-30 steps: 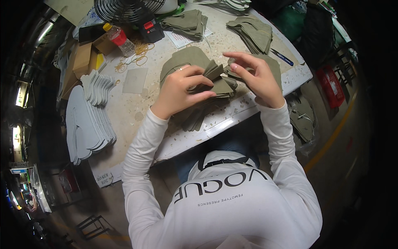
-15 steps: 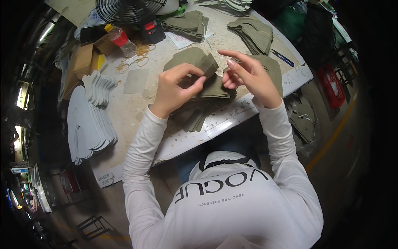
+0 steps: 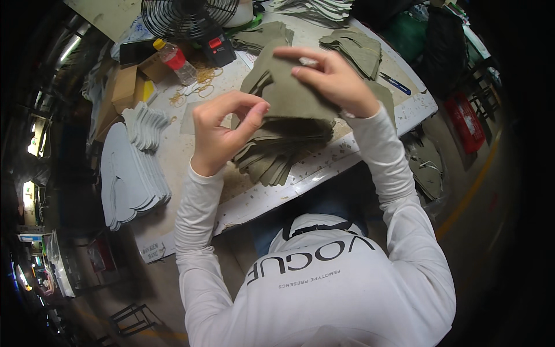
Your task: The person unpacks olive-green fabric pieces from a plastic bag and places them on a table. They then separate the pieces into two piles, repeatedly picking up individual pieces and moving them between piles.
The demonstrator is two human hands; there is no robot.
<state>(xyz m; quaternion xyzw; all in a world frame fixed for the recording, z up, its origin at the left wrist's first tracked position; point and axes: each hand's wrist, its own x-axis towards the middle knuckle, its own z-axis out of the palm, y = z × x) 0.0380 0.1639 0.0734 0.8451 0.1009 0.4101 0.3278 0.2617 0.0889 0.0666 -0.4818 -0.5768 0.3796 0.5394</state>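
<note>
Over the table's near side, a flat olive fabric piece [image 3: 292, 92] is raised between my hands. My left hand [image 3: 222, 130] is at its left edge, thumb and forefinger pinched together on it. Across the upper right part of the piece lies my right hand [image 3: 341, 81], its forefinger stretched out and slightly blurred, thumb apart from it, other fingers partly hidden. Below the piece, a fanned stack of olive fabric pieces [image 3: 280, 150] rests near the table's front edge.
Grey cut pieces [image 3: 136, 179] are stacked at the left. Behind them stand a cardboard box [image 3: 124, 87], a bottle [image 3: 178, 63], rubber bands [image 3: 205, 81] and a black fan [image 3: 188, 20]. More olive stacks [image 3: 355, 52] and blue-handled snips [image 3: 396, 84] lie at the right.
My left hand has moved left and slightly down. The right hand has moved up and left over the olive piece, which now spreads wider and higher above the stack.
</note>
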